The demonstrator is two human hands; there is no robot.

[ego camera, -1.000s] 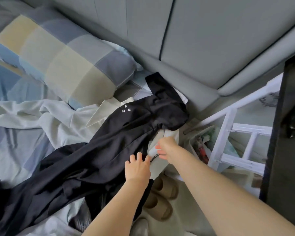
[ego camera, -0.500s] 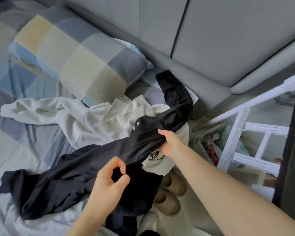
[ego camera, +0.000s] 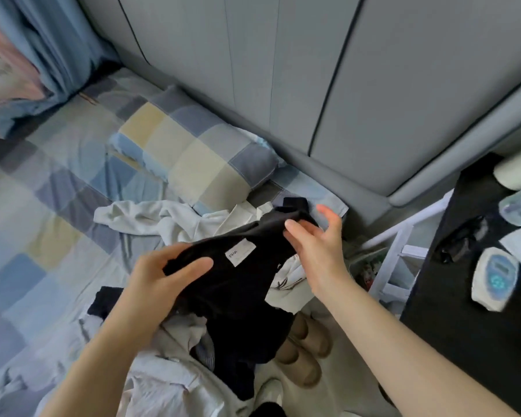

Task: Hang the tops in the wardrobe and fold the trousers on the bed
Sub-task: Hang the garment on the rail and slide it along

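A black garment (ego camera: 238,290) with a white label near its top edge is lifted above the bed's near corner, its lower part hanging down. My left hand (ego camera: 160,278) grips its top edge on the left, thumb over the cloth. My right hand (ego camera: 316,245) pinches the same edge on the right between thumb and forefinger, the other fingers spread. Under it a cream top (ego camera: 163,218) with a collar lies crumpled on the checked bed sheet (ego camera: 42,206). More pale clothing (ego camera: 169,383) lies at the near edge.
A checked pillow (ego camera: 193,152) lies against the grey padded headboard (ego camera: 283,70). A pair of tan slippers (ego camera: 301,353) sits on the floor beside the bed. A white rack (ego camera: 394,260) and a black table (ego camera: 478,281) with a small white device (ego camera: 494,278) stand at right. Blue curtains (ego camera: 57,46) hang at far left.
Both hands have raised the black garment off the bed and bunched its top edge, showing the white label. My view has tilted up, bringing in the curtains and the black table.
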